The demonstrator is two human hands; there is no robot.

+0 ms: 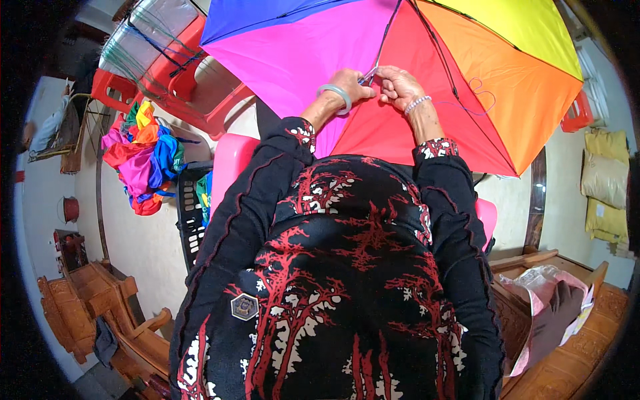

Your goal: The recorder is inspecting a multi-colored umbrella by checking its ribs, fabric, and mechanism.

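A rainbow umbrella canopy [280, 73] lies spread open in front of me, its inner side up, with thin dark ribs [445, 60] along its panels. My left hand [348, 85], a pale bangle on its wrist, is closed at the seam between the pink and red panels. A small dark metallic piece shows at its fingertips, too small to name. Beside it, my right hand [400, 88], wearing a beaded bracelet, pinches the rib at that seam. The fingertips of both hands nearly meet. Purple thread [492, 100] trails in loops over the red and orange panels.
To the left, colourful folded umbrella cloth [143, 157] is heaped beside a black plastic basket [193, 220]. Red stools [200, 90] stand beyond, with a clear-wrapped bundle. Carved wooden furniture [100, 300] flanks me; a bag [550, 307] rests at right. Yellowish sacks [605, 177] are farther right.
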